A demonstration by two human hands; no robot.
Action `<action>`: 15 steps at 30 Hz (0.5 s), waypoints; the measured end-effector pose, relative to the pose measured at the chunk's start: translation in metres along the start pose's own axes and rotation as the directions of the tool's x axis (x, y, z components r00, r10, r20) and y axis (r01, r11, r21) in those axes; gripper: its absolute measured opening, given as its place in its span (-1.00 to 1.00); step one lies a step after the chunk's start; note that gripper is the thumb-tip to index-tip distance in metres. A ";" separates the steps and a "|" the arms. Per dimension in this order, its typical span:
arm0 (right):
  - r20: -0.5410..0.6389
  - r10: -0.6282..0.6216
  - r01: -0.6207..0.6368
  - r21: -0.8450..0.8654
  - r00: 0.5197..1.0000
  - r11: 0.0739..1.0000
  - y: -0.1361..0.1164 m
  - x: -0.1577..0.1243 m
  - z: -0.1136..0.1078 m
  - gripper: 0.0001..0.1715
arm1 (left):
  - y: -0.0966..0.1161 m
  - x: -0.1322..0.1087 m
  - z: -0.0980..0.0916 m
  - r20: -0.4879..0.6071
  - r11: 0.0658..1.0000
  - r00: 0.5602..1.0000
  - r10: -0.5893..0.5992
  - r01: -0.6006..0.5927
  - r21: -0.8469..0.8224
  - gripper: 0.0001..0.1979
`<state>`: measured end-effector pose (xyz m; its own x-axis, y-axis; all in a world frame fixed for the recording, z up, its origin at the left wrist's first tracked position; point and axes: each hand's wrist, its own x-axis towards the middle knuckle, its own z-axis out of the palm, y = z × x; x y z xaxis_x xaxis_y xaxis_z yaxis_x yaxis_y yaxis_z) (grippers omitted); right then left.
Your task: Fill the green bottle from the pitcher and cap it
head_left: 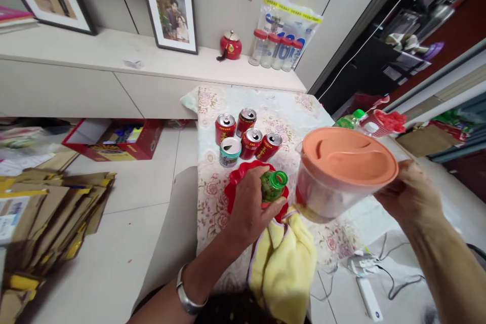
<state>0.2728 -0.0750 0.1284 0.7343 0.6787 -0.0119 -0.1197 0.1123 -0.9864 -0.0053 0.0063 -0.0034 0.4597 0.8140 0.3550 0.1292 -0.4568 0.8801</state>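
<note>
Two hands are busy over the table [266, 106], each with its own vessel. The left hand [248, 210] is clenched around a green bottle [272, 186], holding it upright with its open mouth facing up, over a red dish [237, 177]. The right hand [412, 195] grasps a clear jug [330, 187] with an orange lid [347, 154], lifted off the table and tipped toward the bottle. The jug hangs just to the right of the bottle's mouth and a little above it, its low edge very near the bottle's rim; whether they touch I cannot tell. The bottle's long axis runs up and down, and the jug leans down to the left across it. A yellow cloth [283, 263] lies below both. Five cans [246, 136] stand well behind the dish.
</note>
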 end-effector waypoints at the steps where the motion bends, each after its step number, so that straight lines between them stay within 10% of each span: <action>1: -0.022 0.006 -0.006 0.015 1.000 1.000 0.002 0.001 0.000 -0.14 | 0.000 0.000 0.000 0.000 1.000 1.000 -0.003 0.003 -0.003 -0.41; 15: -0.206 0.005 0.002 0.030 0.979 1.000 0.007 -0.004 0.003 -0.29 | 0.000 -0.001 -0.001 0.007 1.000 1.000 -0.007 0.007 -0.025 -0.39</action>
<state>0.2671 -0.0748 0.1217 0.8555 0.5154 -0.0500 -0.1389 0.1354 -0.9810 -0.0066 0.0055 -0.0037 0.4651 0.8147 0.3465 0.1108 -0.4419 0.8902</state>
